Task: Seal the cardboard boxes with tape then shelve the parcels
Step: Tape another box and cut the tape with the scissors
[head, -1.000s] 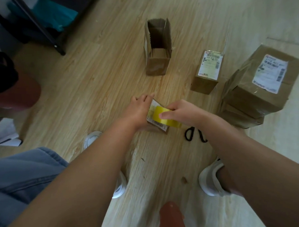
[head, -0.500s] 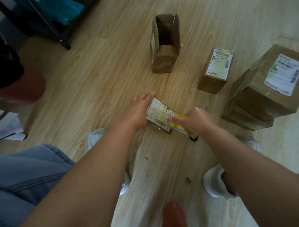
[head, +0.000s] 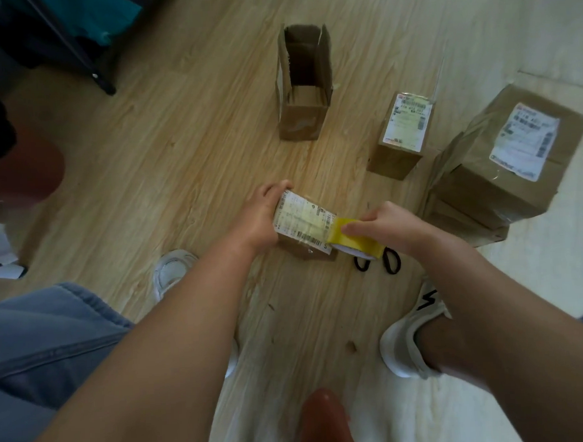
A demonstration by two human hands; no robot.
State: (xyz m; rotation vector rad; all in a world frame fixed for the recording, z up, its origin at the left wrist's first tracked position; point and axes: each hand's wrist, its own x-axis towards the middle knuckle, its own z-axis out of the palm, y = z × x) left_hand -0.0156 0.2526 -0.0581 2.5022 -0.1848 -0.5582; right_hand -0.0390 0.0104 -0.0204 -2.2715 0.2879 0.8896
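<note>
Cardboard box (head: 302,220) is being held down on the wooden floor (head: 180,142), its far-left end clasped by the left grip (head: 256,219), while a yellow tape roll (head: 354,240) is being gripped by the right grip (head: 389,224) at the box's near-right end. Its long axis is running far-left to near-right, label upward. Taping is judged underway; an open box (head: 304,120) is waiting, shelving undone.

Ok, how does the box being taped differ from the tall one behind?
The small box lies flat, closed, label up; the tall box stands upright, top open. The left hand grips the small box and the right hand holds the tape roll against it; the tall box is untouched. Both are brown cardboard.
</note>
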